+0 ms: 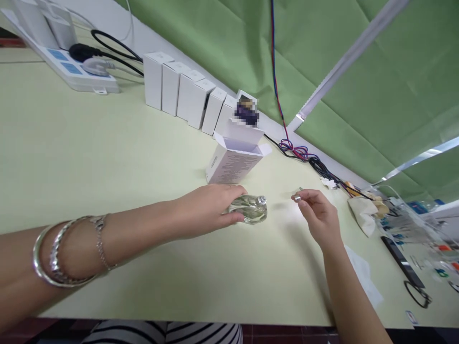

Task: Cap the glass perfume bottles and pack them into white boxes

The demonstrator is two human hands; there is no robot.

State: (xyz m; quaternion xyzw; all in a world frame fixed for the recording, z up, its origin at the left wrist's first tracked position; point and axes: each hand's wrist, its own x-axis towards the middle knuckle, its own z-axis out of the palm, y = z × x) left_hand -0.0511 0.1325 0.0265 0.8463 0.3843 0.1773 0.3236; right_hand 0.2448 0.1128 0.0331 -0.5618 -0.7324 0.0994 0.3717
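Note:
My left hand (220, 208) is wrapped round a clear glass perfume bottle (251, 210), which lies tilted with its silver spray nozzle (262, 200) pointing to the right. A short way to the right, my right hand (319, 215) pinches a small silver cap (297, 197) between thumb and fingertips, apart from the bottle. Just behind the left hand stands an open pale carton (234, 165) with printed text on its front and its flaps raised.
Several white boxes (152, 81) stand in a row along the back wall. A power strip (71, 67) with plugs lies at the far left. Bundled cables (297, 150), a white tissue (362, 274), a dark phone-like slab (402, 260) and a black loop (418, 294) are to the right.

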